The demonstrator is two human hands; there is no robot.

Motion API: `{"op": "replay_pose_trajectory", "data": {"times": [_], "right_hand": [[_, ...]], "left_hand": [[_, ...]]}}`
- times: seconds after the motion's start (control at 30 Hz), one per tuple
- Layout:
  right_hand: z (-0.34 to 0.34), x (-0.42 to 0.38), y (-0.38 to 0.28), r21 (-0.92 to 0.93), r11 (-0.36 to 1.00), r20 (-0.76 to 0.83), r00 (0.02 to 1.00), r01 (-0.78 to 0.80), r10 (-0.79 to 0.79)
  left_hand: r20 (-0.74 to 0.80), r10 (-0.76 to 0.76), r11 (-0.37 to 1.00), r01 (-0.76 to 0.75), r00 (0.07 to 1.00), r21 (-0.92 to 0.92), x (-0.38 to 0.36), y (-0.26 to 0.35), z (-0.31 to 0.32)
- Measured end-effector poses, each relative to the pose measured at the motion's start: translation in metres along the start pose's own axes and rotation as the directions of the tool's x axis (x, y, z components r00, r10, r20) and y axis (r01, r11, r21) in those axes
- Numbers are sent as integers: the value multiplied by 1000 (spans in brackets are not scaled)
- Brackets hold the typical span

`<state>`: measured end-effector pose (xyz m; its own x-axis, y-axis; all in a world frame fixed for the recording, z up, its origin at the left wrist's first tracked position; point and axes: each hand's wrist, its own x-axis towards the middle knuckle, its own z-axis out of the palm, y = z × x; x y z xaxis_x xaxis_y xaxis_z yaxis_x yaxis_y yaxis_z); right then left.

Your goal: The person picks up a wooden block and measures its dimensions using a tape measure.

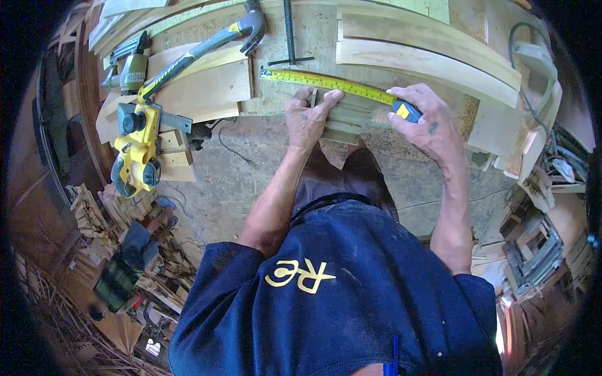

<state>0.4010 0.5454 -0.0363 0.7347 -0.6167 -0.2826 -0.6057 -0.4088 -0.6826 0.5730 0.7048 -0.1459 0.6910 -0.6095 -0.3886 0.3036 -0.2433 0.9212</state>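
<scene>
A yellow tape measure blade (332, 83) stretches across the workbench (269, 97), its hooked end at the left. The blue and yellow tape case (407, 111) is in my right hand (429, 122), with the fingers wrapped round it. My left hand (308, 116) pinches a piece of wood (343, 116) at the bench's near edge, the thumb reaching up to the blade's lower edge. Above the blade's left part stands a black threaded clamp screw (289, 37) with a crossbar.
A hammer (207, 49) lies at the upper left beside a yellow power tool (138, 147) and a grey-green tool (133, 70). Long boards (426, 62) run along the bench's back right. Wood offcuts (103, 210) are piled at lower left. A cable (530, 106) hangs at right.
</scene>
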Motion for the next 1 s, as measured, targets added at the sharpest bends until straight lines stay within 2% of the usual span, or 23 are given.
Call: {"op": "replay_pose_trajectory", "data": {"times": [0.2,0.33,0.73,0.93,1.0], "right_hand": [[5,4,6,76,997,-11,1000,17,-16],[4,5,4,76,997,-6,1000,8,-7],[5,7,5,40,999,13,1000,17,-18],[6,8,8,68,997,13,1000,26,-27],[4,8,3,42,999,31,999,-9,7]], "left_hand": [[-3,3,999,-3,1000,34,1,-3,0],[-6,27,999,-27,1000,32,2,-1,1],[19,-23,999,23,1000,29,3,-2,0],[-3,36,997,-36,999,63,5,-4,1],[4,3,999,-3,1000,47,3,1,1]]}}
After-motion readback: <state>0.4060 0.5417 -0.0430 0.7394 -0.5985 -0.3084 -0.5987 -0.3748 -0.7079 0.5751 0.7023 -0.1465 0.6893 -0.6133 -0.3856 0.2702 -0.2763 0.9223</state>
